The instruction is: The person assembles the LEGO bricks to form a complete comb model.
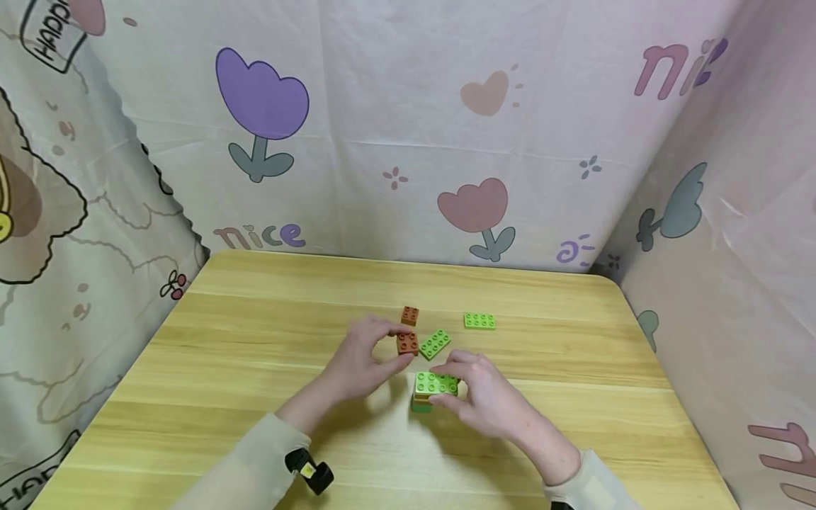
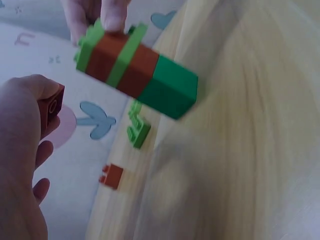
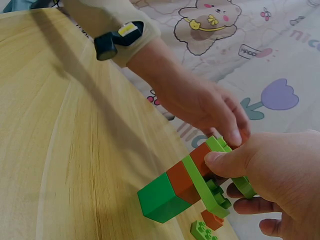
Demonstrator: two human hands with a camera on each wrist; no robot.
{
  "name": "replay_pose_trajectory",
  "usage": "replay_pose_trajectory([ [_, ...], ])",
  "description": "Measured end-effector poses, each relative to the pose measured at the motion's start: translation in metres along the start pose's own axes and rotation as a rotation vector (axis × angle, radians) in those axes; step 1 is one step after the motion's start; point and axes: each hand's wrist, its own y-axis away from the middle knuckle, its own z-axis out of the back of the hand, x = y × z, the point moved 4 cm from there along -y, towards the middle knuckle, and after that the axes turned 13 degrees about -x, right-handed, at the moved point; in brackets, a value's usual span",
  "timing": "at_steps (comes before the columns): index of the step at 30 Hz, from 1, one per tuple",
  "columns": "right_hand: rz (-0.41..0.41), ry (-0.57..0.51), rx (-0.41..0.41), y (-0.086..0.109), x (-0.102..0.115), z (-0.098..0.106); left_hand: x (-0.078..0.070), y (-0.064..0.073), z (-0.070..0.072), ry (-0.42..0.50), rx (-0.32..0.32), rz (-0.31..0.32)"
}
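Note:
My left hand (image 1: 370,358) pinches a small reddish-brown building brick (image 1: 407,343) between thumb and fingers, above the table. The right hand (image 1: 487,393) grips the upper part of a brick stack (image 1: 435,383), with the thumb against its side. In the left wrist view the stack has a dark green block (image 2: 170,89) at the bottom, then alternating brown bricks (image 2: 139,75) and light green plates. The lower light green plate (image 3: 205,187) juts out to one side in the right wrist view. The held brown brick is just beyond the stack, apart from it.
A second reddish-brown brick (image 1: 410,315) lies behind the held one. One loose light green brick (image 1: 435,344) sits at an angle close by; another light green brick (image 1: 479,321) lies farther right. A printed cloth (image 1: 382,127) hangs behind the wooden table (image 1: 255,304).

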Motion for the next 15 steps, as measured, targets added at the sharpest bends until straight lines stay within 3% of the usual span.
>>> replay_pose_trajectory([
  [5,-0.002,-0.007,0.004,0.000,0.000,0.001,-0.018,0.008,-0.002,0.100,0.033,-0.063],
  [10,0.006,-0.007,0.007,-0.001,0.000,0.001,-0.030,0.013,-0.006,0.136,0.051,-0.112],
  [15,0.016,-0.017,0.002,-0.001,0.001,0.001,-0.033,0.018,-0.011,0.139,0.085,-0.093],
])
